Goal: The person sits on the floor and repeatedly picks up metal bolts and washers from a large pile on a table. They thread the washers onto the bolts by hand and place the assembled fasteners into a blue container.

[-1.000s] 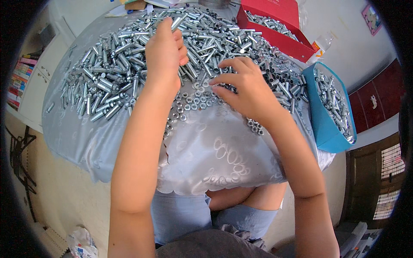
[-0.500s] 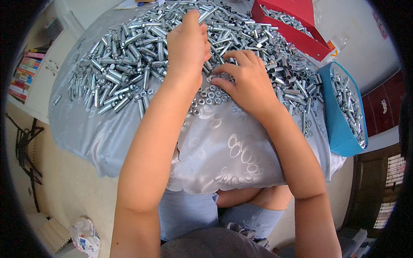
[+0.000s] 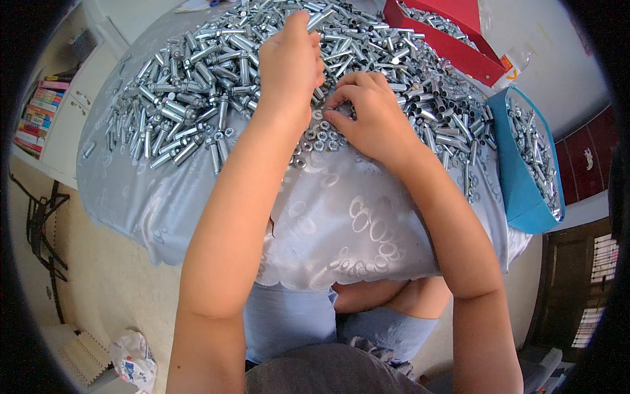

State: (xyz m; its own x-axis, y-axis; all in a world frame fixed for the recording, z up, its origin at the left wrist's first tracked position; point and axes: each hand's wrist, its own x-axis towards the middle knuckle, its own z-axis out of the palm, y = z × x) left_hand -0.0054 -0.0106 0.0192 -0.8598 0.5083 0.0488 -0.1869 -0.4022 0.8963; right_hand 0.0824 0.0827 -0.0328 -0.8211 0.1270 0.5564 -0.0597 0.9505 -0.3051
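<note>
I'm seeing the silver bolt (image 3: 321,18) sitting clenched in the left hand (image 3: 289,69), toward the table's (image 3: 157,223) far edge. Right thumb and forefinger are now drawing closer beside loose nuts (image 3: 319,141), nearer the front edge; I'm reading a pinch forming, but cannot tell whether the right hand (image 3: 371,108) is grasping anything.

Left hand (image 3: 289,65) shifted toward three o'clock, nearer the right hand (image 3: 374,111), whose thumb and forefinger have drawn closer together, some loose nuts formerly visible now hidden beneath the right forearm (image 3: 446,203)
</note>
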